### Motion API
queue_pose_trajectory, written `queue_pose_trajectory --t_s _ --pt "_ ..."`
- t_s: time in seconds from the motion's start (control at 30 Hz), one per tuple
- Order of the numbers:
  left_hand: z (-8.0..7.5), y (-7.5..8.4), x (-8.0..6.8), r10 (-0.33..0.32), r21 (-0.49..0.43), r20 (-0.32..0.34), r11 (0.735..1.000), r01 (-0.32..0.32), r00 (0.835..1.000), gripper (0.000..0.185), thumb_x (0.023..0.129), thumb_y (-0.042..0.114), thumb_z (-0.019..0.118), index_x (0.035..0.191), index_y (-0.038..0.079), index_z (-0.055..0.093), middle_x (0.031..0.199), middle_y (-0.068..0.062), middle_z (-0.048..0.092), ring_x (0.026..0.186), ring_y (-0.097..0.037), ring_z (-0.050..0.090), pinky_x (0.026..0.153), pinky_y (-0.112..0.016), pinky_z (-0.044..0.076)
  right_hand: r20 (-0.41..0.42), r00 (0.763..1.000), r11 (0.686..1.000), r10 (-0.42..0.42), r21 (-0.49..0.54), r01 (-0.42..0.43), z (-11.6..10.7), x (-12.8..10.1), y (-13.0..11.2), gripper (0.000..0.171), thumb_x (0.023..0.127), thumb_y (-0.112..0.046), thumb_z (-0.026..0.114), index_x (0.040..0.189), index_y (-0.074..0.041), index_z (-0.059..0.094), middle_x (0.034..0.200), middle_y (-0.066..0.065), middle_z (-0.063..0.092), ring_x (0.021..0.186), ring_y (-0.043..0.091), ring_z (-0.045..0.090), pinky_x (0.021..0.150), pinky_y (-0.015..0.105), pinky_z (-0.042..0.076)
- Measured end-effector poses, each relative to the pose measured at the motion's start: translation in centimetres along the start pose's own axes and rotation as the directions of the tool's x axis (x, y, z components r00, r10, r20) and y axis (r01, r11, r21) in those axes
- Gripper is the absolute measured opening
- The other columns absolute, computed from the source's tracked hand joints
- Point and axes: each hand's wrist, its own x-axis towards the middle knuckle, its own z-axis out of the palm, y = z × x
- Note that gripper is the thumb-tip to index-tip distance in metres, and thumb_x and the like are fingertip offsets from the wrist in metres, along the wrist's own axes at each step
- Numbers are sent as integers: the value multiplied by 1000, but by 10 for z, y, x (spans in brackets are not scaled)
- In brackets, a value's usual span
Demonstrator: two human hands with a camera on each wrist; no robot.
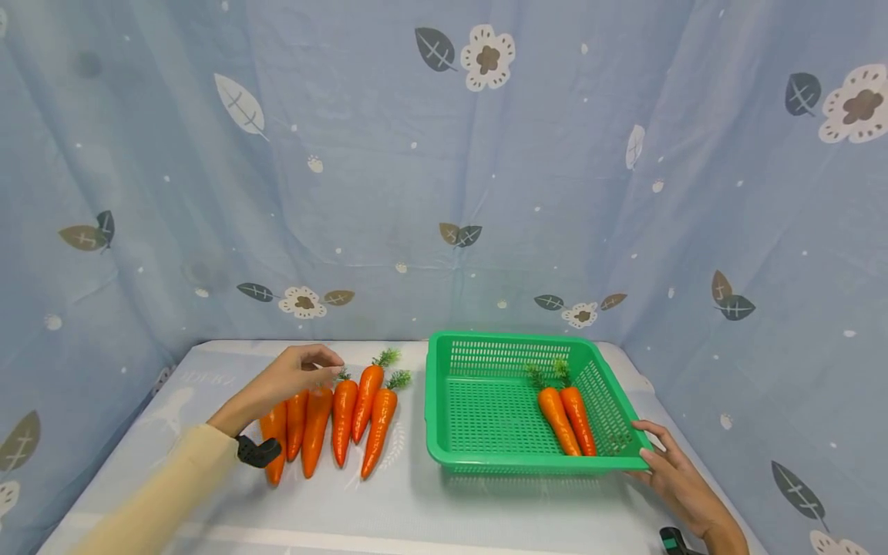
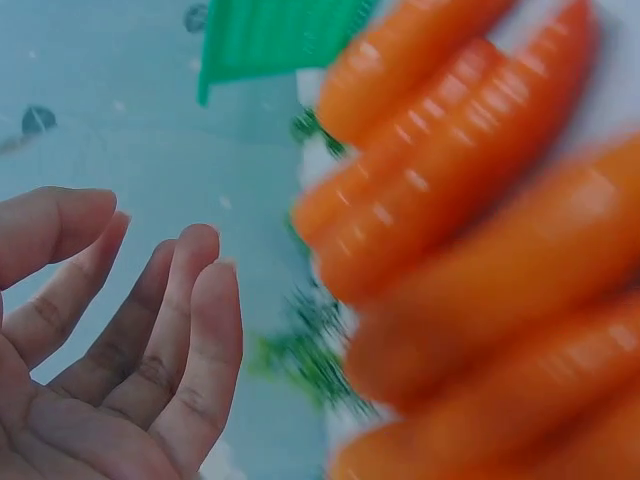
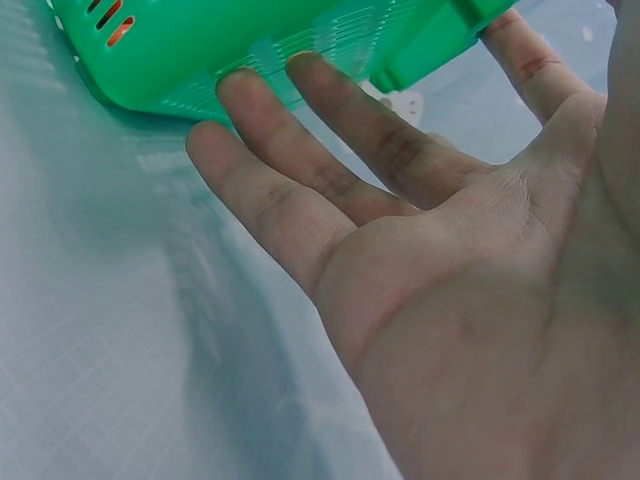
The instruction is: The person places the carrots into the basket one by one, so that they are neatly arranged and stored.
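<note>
Several orange carrots with feathery green tops lie side by side on the left of the table; one carrot (image 1: pixel 380 432) is at the right end of the row. Over their tops hovers my left hand (image 1: pixel 298 374), fingers loosely bent and holding nothing; the left wrist view shows a gap between its fingertips and thumb. A green plastic basket (image 1: pixel 506 461) stands to the right with two carrots (image 1: pixel 565 420) inside. At its near right corner, my right hand (image 1: pixel 676 478) grips the rim, with several fingers (image 3: pixel 290 170) extended under the basket's side.
The white table (image 1: pixel 333 516) carries a pale printed pattern. A blue curtain (image 1: pixel 375 169) with leaves and flowers hangs behind it and along both sides. The basket's left wall stands a short way from the carrot row.
</note>
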Motion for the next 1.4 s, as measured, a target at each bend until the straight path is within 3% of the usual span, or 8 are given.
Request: queue_pose_trajectory --t_s 0.2,0.37,0.5,0.9,1.17,1.4 --pt "-16 -23 -20 -57 28 -60 998 59 997 41 101 30 69 128 0 63 117 -20 66 97 -31 66 84 -43 60 12 1000 1000 -13 15 13 -1 -1 2 45 114 -12 30 157 -22 22 142 -12 47 127 14 61 105 37 51" --pt "-28 -38 -28 -65 38 -95 997 69 993 37 102 24 69 129 -1 63 118 -19 66 99 -30 65 79 -40 61 41 999 998 -32 48 30 -3 -2 2 45 114 -10 28 157 -23 23 142 -10 50 126 17 62 105 37 51" --pt "-37 -50 -33 -108 74 -134 990 119 985 38 101 23 69 129 -2 62 116 -16 66 94 -28 64 76 -37 61 40 999 998 -36 50 34 -2 -1 1 46 114 -9 28 157 -24 24 143 -9 50 126 17 61 105 37 52" --pt "-42 -77 -45 -215 129 -168 963 238 962 50 94 28 77 131 -1 59 107 -17 59 83 -26 62 71 -39 60 37 999 999 -40 33 39 -1 2 -4 45 114 -9 30 156 -22 25 142 -8 50 127 15 61 104 35 52" --pt "-43 -91 -43 -325 122 -132 932 340 937 65 92 37 79 136 -3 51 113 -25 58 82 -26 63 70 -38 60 22 999 1000 -24 15 23 -1 3 -3 44 114 -11 31 156 -22 25 142 -11 48 126 14 61 103 35 53" --pt "-41 -91 -42 -310 137 -105 937 323 945 75 91 48 78 140 -1 50 125 -31 53 86 -26 62 72 -39 61 11 1000 1000 2 19 -3 2 1 -3 44 114 -13 31 156 -24 24 142 -12 44 126 12 60 103 36 53"
